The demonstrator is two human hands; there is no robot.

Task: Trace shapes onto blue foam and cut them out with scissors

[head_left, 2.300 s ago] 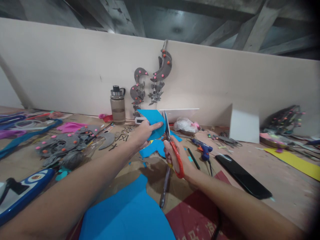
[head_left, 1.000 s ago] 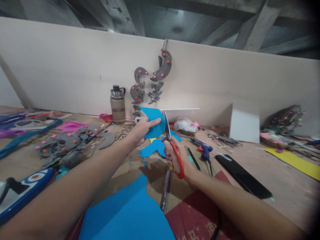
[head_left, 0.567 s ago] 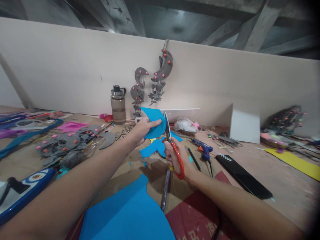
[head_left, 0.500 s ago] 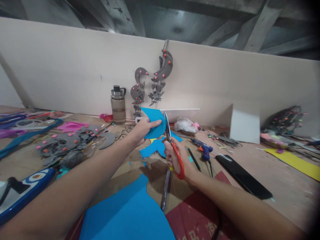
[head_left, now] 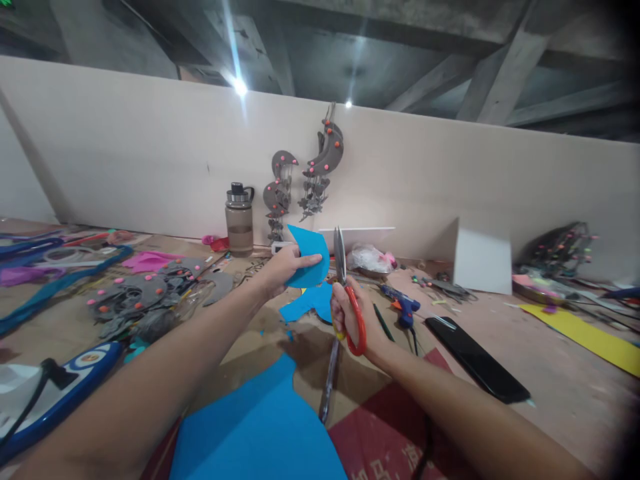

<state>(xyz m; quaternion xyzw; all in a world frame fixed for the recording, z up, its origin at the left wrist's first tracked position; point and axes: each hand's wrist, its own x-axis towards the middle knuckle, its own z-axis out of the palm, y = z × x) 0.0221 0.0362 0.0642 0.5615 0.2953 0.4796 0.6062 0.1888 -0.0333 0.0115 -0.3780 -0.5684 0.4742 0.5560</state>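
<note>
My left hand [head_left: 281, 268] pinches a curved piece of blue foam sheet [head_left: 310, 257], held up above the table. My right hand [head_left: 350, 319] grips red-handled scissors [head_left: 346, 293], blades pointing up just right of the blue piece and apart from its edge. Below them lie blue offcuts [head_left: 307, 307] on the table. A large blue foam sheet [head_left: 255, 427] lies near me between my forearms.
A pen [head_left: 327, 380] lies under my right wrist. A black phone [head_left: 475, 360] and a blue glue gun [head_left: 400, 307] lie to the right. A water bottle [head_left: 239, 220] stands at the wall; grey foam cutouts [head_left: 135, 300] are spread at the left.
The scissors have come off the blue piece and their blades now stand closed beside it. The view has tipped upward slightly. My left hand still holds the piece.
</note>
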